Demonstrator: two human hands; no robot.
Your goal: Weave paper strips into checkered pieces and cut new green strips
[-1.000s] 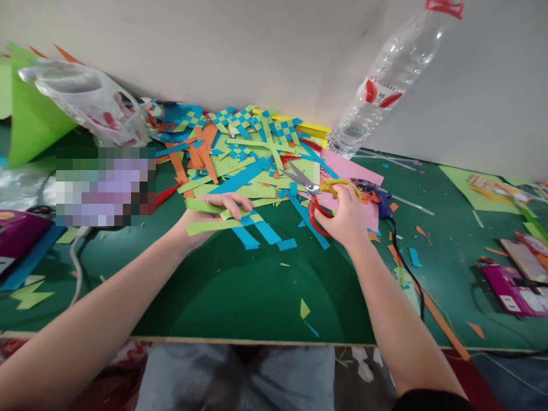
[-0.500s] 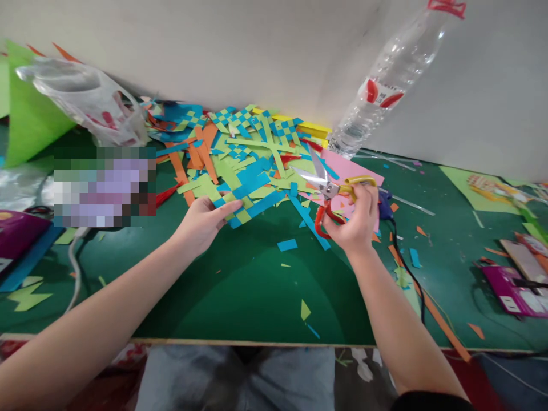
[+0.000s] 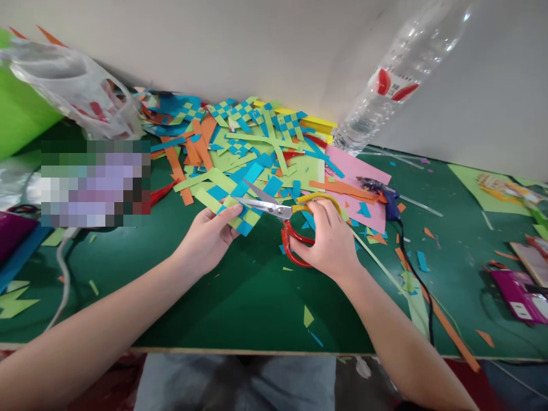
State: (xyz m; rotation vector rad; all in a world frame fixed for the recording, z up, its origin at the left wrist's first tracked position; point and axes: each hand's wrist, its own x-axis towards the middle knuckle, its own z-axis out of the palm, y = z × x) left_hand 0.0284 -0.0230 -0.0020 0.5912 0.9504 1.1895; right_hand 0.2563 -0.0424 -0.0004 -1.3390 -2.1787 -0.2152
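My left hand [image 3: 214, 234] pinches a piece of woven paper [image 3: 245, 224], a check of blue and light green strips with loose ends sticking out. In my right hand [image 3: 329, 237] is a pair of scissors [image 3: 280, 211] with one yellow and one red handle. Their blades are parted and point left, across the woven paper close to my left thumb. I cannot tell whether a strip lies between the blades. Behind the held piece spreads a heap of cut strips and other woven pieces [image 3: 244, 111] in blue, green and orange.
A clear plastic bottle [image 3: 398, 74] leans at the wall. A glue gun [image 3: 387, 200] with a black cable lies on pink paper [image 3: 355, 165]. At the left stands a plastic bag [image 3: 81, 85]. Paper scraps [image 3: 308, 315] dot the green table [image 3: 240, 319].
The scissors have moved left and down, from beside the woven paper to across it. The woven paper has turned a little in my left hand. The view has shifted slightly.
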